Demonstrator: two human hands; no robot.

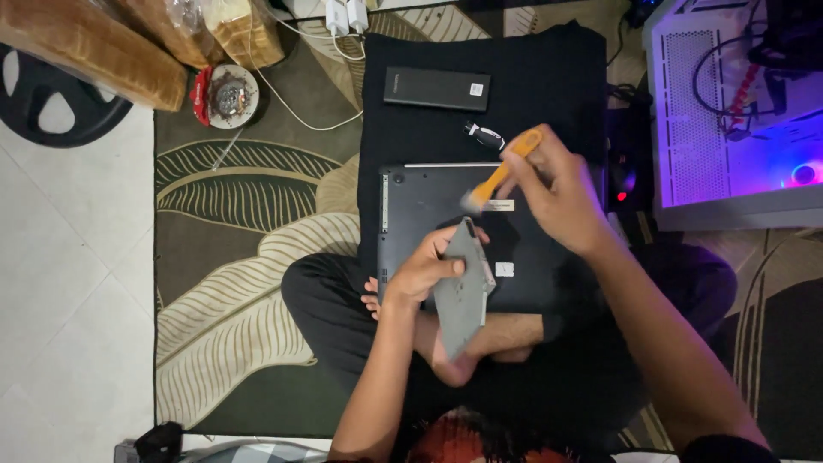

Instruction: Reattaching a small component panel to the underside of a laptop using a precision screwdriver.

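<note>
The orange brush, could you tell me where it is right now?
In the head view, the orange brush is in the right hand, above the dark laptop, bristles near the grey panel's top.

at twelve o'clock past my right hand (557, 193) the black cloth (549, 77) lies open, with only a small black-and-white stick (485, 135) and a black slab (437, 88) on it. at three o'clock the lit computer case (729, 111) walls me in. at nine o'clock the leaf-patterned rug (257, 197) is bare. at six o'clock my crossed legs (343, 317) block the way.
</note>
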